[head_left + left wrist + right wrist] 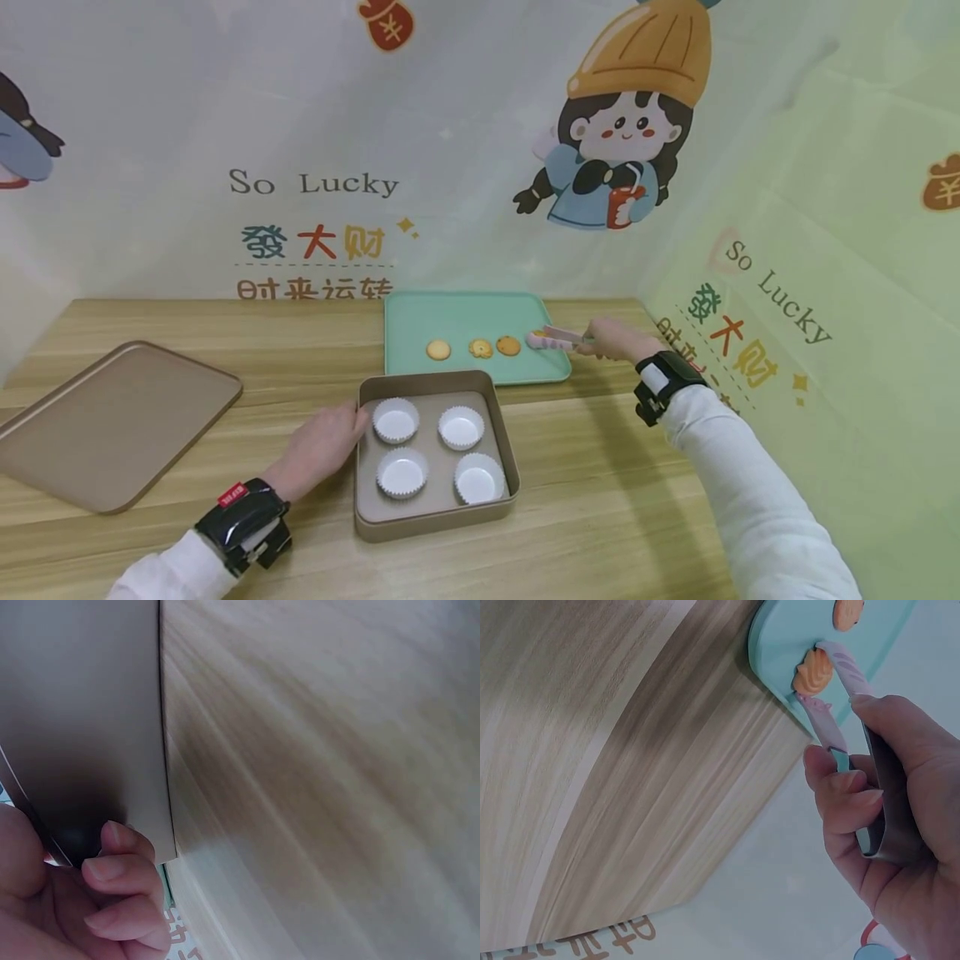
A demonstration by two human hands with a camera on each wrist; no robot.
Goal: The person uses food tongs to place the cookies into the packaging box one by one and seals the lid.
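My left hand (pixel 322 446) grips the left wall of a deep square baking pan (pixel 435 527), thumb at the rim and curled fingers against the outer side. Inside the pan stand several white paper baking cups (pixel 402 472). In my right hand (pixel 618 340) is a pair of food tongs (pixel 885 787) with pale pink tips. Those tips stand on either side of a swirled cookie (pixel 813 672) at the right end of a mint green tray (pixel 461 312). Left of it on the tray lie a dark-dotted round cookie (pixel 508 345), a flower-like cookie (pixel 481 348) and a plain pale one (pixel 438 349).
A flat brown baking tray (pixel 120 425) lies at the left of the wooden table (pixel 600 500). The mint tray sits at the table's back edge, right behind the pan. A printed cloth backdrop (pixel 450 125) rises behind the table and along its right side.
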